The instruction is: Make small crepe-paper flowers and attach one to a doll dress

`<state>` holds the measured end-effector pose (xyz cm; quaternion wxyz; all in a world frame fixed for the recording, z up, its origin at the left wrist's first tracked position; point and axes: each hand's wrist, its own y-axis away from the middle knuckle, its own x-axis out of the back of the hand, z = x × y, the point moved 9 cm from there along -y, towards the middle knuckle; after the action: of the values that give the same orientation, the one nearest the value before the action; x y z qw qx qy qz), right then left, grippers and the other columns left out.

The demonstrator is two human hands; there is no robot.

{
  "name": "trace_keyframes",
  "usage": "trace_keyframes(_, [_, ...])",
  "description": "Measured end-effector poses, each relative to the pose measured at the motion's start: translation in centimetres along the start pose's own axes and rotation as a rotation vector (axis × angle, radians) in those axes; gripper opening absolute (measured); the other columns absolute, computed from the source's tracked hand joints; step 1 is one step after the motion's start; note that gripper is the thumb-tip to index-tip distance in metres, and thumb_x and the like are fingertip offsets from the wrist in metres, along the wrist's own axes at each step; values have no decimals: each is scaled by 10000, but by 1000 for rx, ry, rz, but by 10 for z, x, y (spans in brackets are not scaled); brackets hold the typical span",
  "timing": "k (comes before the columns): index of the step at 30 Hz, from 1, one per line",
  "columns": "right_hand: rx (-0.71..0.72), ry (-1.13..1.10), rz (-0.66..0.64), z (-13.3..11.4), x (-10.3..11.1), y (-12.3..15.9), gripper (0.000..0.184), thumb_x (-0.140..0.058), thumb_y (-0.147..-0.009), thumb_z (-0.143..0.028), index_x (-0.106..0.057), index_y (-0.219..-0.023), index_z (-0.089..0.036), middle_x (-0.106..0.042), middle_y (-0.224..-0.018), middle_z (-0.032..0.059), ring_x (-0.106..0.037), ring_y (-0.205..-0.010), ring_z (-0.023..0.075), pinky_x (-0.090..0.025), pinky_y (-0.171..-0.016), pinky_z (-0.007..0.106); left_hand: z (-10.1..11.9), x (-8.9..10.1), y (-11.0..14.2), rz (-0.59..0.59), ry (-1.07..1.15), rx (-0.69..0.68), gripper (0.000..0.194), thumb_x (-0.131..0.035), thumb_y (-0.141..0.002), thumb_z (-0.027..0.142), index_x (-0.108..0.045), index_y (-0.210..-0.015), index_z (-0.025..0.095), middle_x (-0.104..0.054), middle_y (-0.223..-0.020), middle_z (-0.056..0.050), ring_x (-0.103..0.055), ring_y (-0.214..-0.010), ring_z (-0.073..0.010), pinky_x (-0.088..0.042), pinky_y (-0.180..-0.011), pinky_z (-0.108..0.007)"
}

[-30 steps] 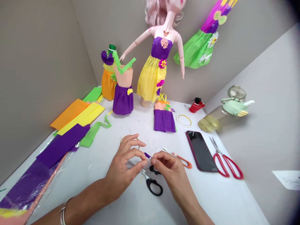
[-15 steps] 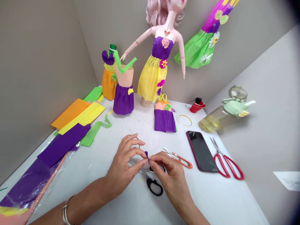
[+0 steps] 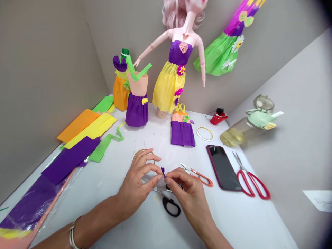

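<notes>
Between the fingertips of both hands is a tiny piece of purple crepe paper [image 3: 163,171], gathered narrow at its lower end. My left hand [image 3: 138,178] pinches it between thumb and forefinger, the other fingers held apart. My right hand [image 3: 185,190] pinches its lower end from the right. Black-handled scissors [image 3: 171,207] lie on the table beneath the hands, their upper part hidden behind my fingers. Just beyond my right hand lie orange thread snips [image 3: 199,175]. A ring-shaped roll of tape [image 3: 153,155] shows partly behind my left fingers.
Folded crepe paper [image 3: 70,160] lies along the left side. A doll [image 3: 178,52] in a purple and yellow dress and a purple-skirted paper dress [image 3: 137,110] stand at the back. To the right are a phone [image 3: 223,167], red-handled scissors [image 3: 251,183] and a bottle [image 3: 241,128].
Both hands hold nearly the same position around the purple piece. Its upper end looks slightly shifted; the other things on the table stay in place.
</notes>
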<state>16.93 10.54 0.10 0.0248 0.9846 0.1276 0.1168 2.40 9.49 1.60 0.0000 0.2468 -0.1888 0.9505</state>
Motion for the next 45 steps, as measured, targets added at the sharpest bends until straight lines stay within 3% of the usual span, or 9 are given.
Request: trace_keyframes(45, [18,35,15,-2,0,1,126,-627,-857,-267,-698,-775,-203,-634,-754,16,-548,-704,159,-423,-650,272,-3,-2,1,-29,48,67,103,-578,-889,192,-643,-825,238,-621,-1137,-53,-380,-1339,-275,-282,-1130,-566])
